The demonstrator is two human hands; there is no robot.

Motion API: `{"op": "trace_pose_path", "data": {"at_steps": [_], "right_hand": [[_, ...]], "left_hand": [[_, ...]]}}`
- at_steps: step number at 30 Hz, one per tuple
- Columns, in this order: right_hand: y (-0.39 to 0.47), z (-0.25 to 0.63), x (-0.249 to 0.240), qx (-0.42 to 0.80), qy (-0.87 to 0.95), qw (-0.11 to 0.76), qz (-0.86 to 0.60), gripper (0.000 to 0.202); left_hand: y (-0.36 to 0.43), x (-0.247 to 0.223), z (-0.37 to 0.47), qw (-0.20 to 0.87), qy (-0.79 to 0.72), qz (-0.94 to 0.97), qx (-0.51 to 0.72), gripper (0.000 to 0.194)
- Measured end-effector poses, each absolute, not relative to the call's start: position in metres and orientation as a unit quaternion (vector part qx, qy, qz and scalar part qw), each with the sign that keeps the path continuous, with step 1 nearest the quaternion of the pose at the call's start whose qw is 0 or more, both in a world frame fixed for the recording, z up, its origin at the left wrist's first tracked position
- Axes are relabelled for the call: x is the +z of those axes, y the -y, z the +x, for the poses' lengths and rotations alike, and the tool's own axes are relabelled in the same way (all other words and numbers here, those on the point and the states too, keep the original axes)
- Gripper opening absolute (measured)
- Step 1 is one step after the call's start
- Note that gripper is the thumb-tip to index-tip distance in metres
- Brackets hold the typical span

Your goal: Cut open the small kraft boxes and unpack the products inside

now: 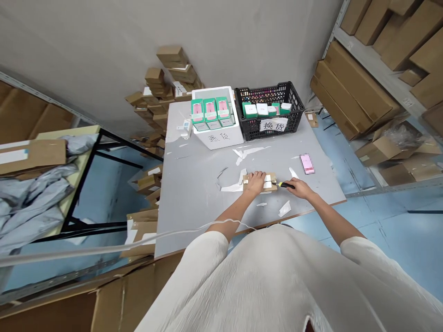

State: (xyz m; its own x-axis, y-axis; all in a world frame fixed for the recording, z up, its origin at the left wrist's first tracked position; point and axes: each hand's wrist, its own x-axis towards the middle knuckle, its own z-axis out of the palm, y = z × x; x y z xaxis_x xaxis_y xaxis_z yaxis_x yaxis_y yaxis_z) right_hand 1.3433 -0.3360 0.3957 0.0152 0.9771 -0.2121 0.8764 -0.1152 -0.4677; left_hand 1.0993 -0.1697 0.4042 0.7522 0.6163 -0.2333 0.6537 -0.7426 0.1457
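A small brown cardboard box [269, 186] with a white label lies on the grey table [194, 184]. My left hand [256, 182] presses on the box near its middle, fingers bent over its top. In my right hand [299, 188] is a black and yellow utility knife [286, 185], its tip at the right end of the box. Torn white paper pieces lie around the box, one of them [284, 209] close to the table's front edge.
A white foam box [224, 139] with green and pink boxes and a black crate [254, 129] stand at the table's back. A pink phone [307, 163] lies on the right. A white cable [138, 243] crosses the left front. Shelves flank both sides.
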Motion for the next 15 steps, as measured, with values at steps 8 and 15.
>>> {"op": "trace_pose_path", "data": {"at_steps": [8, 15], "right_hand": [[0.336, 1.333, 0.377, 0.195, 0.642, 0.143, -0.727, 0.044], [0.338, 1.357, 0.37, 0.165, 0.64, 0.129, -0.739, 0.043]], "left_hand": [[0.182, 0.397, 1.094, 0.098, -0.347, 0.931, -0.061, 0.055], [0.186, 0.391, 1.092, 0.114, -0.372, 0.92, -0.052, 0.063]]}}
